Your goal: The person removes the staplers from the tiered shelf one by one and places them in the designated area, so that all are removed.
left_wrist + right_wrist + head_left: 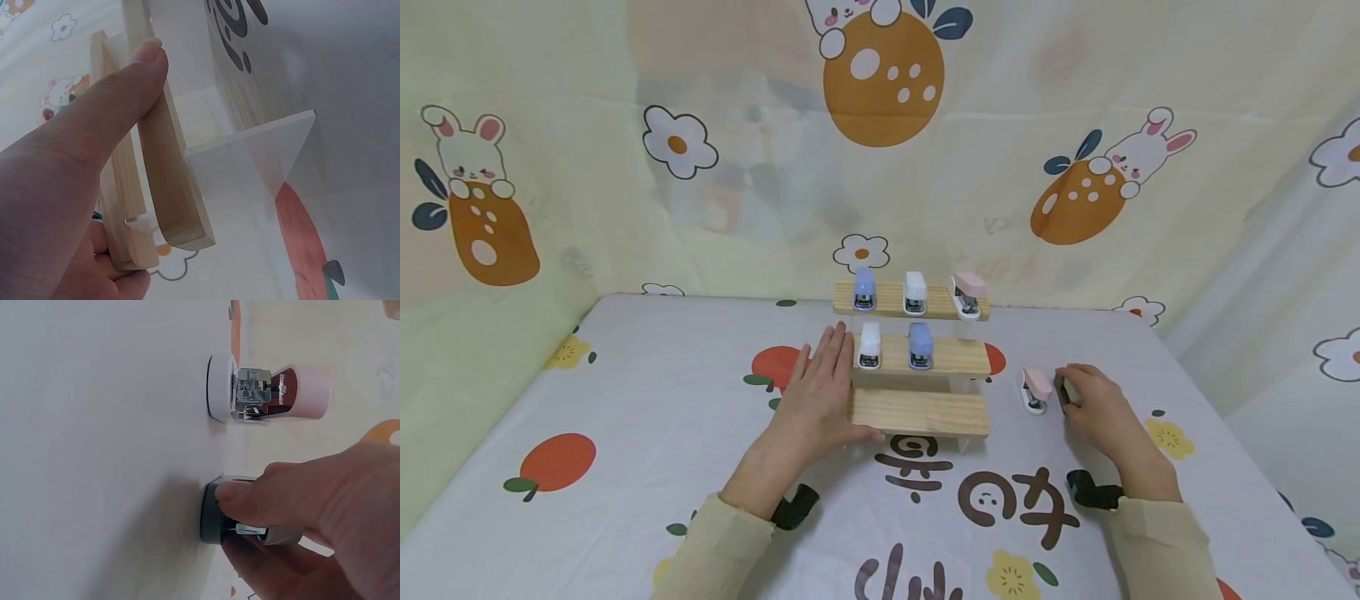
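Right of frame centre, your right hand (1097,408) pinches the dark-green stapler (212,520), long axis roughly up-frame; the three-tier pale-wood rack (917,412) lies leftward, your left hand (818,398) resting straight-fingered against it.

The stepped stand's boards (917,412) are showing pale, fine-grained wood with a smooth, matt face, while its side support (250,153) is looking like thin, smooth, see-through plastic. The pink-and-white stapler (312,392) is presenting a smooth, softly shining plastic shell, and its inner mechanism (253,387) is gleaming as bright bare metal. The dark green stapler (212,519) is appearing as smooth plastic, with a strip of shiny metal (250,530) glinting inside. The table cover (647,400) is looking smooth and mostly matt, the printed backdrop (760,217) is hanging as thin, lightly creased sheeting, and the sleeves (715,542) are showing matt cloth.
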`<state>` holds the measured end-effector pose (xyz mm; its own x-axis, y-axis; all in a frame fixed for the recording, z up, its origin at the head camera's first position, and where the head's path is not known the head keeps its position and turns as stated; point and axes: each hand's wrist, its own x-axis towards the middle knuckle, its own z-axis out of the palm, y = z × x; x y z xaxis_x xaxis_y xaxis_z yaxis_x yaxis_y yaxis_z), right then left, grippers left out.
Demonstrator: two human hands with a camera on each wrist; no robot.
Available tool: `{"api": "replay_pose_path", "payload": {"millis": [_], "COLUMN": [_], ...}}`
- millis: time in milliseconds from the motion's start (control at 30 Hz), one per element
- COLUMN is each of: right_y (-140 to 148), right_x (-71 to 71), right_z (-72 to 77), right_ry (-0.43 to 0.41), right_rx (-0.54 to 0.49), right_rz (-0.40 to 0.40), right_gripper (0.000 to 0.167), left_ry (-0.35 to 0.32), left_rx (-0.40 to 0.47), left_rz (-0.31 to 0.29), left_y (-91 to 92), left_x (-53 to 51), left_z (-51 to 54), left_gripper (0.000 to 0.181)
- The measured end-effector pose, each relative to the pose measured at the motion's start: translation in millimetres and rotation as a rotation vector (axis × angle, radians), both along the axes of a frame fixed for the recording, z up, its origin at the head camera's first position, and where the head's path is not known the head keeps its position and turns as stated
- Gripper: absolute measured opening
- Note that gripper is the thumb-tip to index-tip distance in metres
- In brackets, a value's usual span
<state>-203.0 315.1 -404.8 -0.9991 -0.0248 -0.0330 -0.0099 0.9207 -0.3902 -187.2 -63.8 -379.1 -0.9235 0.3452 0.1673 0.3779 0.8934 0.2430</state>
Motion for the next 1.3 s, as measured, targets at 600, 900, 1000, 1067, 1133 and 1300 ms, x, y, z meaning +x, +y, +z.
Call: {"api": "replay_pose_path", "payload": {"millis": [600,900,1000,1067,1133,1300], "right_y": [-8,-43,-54,-62,-70,-91], "right_x": [10.5,24.9,29.2,31.3,33.4,37.2], "right_z": [25.3,57.3,63.6,66.9,70.4,77.3], "right_ry": [0.164,0.344,0.409,0.452,0.493,0.566], "right_rx": [-0.031,-0.045,-0.047,-0.049,-0.051,-0.066], "right_rz": [-0.005,0.015,0.037,0.049,0.059,0.093], "right_gripper": [0.052,0.052,0.050,0.048,0.047,0.044], "left_ry": [-0.005,0.002,0.005,0.007,0.009,0.013], "left_rx": [0.016,0.014,0.013,0.011,0.008,0.003], "left_rz": [-0.006,-0.011,-0.011,-0.011,-0.012,-0.013], "left_y": [-0.2,-0.6,-0.5,-0.6,-0.7,-1.0], "left_x": [-0.6,-0.8,-0.7,-0.2,-0.3,-0.8], "left_z": [0.4,-0.4,0.1,0.6,0.5,0.0], "left_gripper": [0.139,0.139,0.139,0.139,0.138,0.139]}}
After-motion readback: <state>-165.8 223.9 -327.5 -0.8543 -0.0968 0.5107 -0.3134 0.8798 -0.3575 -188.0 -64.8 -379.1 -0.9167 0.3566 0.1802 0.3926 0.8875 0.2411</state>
